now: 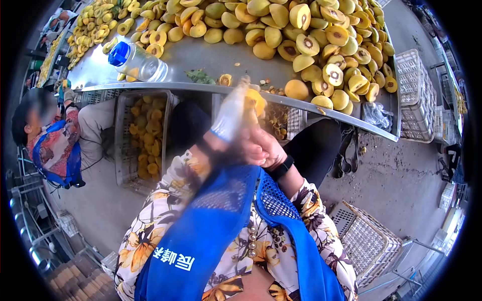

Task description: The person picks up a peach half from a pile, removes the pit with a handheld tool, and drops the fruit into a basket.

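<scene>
My left hand (230,115), in a white glove and smeared by motion, is raised by the metal table's front edge. Against its fingers is a blurred yellow fruit piece (255,103), which it appears to hold. Just below the piece is my bare right hand (262,145), with a dark band at the wrist. Its fingers are curled round something I cannot make out. Beyond both hands, halved yellow fruits (307,45), some showing brown pits, are heaped on the table (201,89).
A clear bottle with a blue cap (143,65) lies on the table. Below the edge are a crate of fruit (148,133) and a container of scraps (275,120). Crates (414,95) stand at the right. Another person (57,143) sits at the left.
</scene>
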A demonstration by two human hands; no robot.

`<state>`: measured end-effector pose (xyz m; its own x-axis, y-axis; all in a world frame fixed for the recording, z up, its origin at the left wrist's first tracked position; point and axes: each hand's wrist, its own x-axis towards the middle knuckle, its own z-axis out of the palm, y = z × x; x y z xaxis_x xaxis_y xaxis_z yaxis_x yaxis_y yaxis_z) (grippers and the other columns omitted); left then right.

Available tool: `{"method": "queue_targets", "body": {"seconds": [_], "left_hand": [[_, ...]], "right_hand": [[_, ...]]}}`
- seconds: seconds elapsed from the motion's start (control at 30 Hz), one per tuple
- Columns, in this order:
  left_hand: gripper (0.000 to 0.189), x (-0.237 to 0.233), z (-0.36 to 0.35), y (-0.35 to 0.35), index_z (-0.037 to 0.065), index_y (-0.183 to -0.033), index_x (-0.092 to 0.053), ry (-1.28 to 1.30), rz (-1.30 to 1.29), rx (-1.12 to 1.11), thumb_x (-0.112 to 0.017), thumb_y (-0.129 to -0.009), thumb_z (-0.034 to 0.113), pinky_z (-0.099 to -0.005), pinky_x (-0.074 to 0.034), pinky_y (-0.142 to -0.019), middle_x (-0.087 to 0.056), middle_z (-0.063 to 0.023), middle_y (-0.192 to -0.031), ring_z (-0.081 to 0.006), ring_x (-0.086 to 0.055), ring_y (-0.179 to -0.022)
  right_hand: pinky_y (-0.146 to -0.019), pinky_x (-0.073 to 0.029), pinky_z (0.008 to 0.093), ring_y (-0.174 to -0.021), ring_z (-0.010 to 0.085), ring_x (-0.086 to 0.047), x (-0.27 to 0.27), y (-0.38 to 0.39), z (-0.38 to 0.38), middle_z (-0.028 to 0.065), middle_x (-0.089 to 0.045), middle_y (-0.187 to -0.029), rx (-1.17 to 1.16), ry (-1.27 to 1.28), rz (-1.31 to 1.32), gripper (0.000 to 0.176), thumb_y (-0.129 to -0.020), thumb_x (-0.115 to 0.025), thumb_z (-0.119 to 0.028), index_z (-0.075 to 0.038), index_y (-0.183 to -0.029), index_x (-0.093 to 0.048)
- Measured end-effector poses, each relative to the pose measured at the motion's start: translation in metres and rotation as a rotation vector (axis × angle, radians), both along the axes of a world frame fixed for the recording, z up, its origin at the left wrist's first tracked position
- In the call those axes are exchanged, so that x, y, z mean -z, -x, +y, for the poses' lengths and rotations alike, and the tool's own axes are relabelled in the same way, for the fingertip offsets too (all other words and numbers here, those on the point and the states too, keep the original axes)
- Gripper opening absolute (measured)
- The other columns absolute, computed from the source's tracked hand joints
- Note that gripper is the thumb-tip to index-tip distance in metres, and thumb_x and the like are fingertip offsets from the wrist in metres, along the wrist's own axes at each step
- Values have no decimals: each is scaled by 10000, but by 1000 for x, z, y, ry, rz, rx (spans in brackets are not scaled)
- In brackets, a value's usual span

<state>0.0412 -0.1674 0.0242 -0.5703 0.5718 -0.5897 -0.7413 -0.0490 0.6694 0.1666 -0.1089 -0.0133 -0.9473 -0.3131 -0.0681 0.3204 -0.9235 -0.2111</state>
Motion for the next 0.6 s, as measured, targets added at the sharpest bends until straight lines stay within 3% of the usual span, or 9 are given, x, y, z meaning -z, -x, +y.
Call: {"method": "queue_targets", "body": {"seconds": [0.07,0.17,0.23,0.3,0.43,0.47,0.5,0.53,0.6], "left_hand": [[353,-11,-14,8,103,-909,-560,-81,-61,-149,-510,-894,453,-264,-450,-451,-582,-60,-673,-161,-561,-538],[342,-5,-77,61,115,-883,-577,-92,69,-251,-509,-893,451,-252,-474,-476,-584,-53,-669,-149,-575,-562],[335,-5,-123,90,103,-877,-615,437,603,-360,-538,-872,429,-313,-506,-564,-626,-93,-722,-222,-614,-620],[336,-22,-151,111,90,-906,-638,1461,1442,326,-563,-846,412,-386,-501,-642,-648,-132,-822,-305,-628,-723],[312,-25,-113,112,57,-919,-636,1081,1679,266,-561,-842,350,-398,-485,-721,-639,-143,-949,-328,-612,-848],[296,-13,-89,117,63,-924,-637,749,2275,362,-569,-833,337,-399,-486,-710,-640,-150,-914,-336,-612,-830],[143,-27,-40,91,74,-910,-636,746,1736,492,-548,-851,170,-360,-503,-721,-641,-122,-929,-291,-618,-871],[164,-19,-4,79,102,-928,-638,633,1949,598,-571,-838,221,-386,-503,-702,-645,-112,-890,-303,-626,-823],[332,-37,66,29,121,-942,-626,668,1699,835,-542,-823,420,-423,-501,-686,-646,-138,-816,-338,-628,-781]], "right_hand": [[-342,-291,194,-405,56,-331,-7,-3,-2,-14,-413,-591,24,72,171,250,-927,-507,-318,-72,-936,-464],[-344,-297,199,-404,57,-340,-18,-7,9,-8,-427,-586,8,-132,164,209,-912,-541,-268,-71,-930,-473],[-352,-316,220,-413,66,-387,-21,-8,13,3,-478,-601,-54,-631,-54,192,-881,-589,-220,-51,-898,-500],[-358,-325,229,-419,72,-412,-13,-8,7,7,-502,-609,-84,-1133,-225,194,-866,-609,-210,-40,-873,-515],[-383,-341,234,-441,67,-439,-12,-7,8,9,-515,-596,148,-1147,-425,168,-851,-618,-175,-28,-852,-535],[-382,-341,223,-441,61,-440,-12,-9,9,1,-519,-602,232,-1161,-418,155,-853,-605,-166,-27,-880,-542],[-382,-342,212,-440,54,-442,-12,-12,10,-8,-523,-608,320,-1174,-411,149,-854,-591,-156,-25,-909,-549],[-381,-342,201,-440,48,-443,-11,-16,13,-16,-528,-614,412,-1186,-403,150,-856,-578,-147,-23,-937,-556],[-373,-326,187,-434,30,-416,-8,-28,21,-42,-508,-614,502,-1273,-423,116,-865,-556,-126,-34,-936,-551]]}}
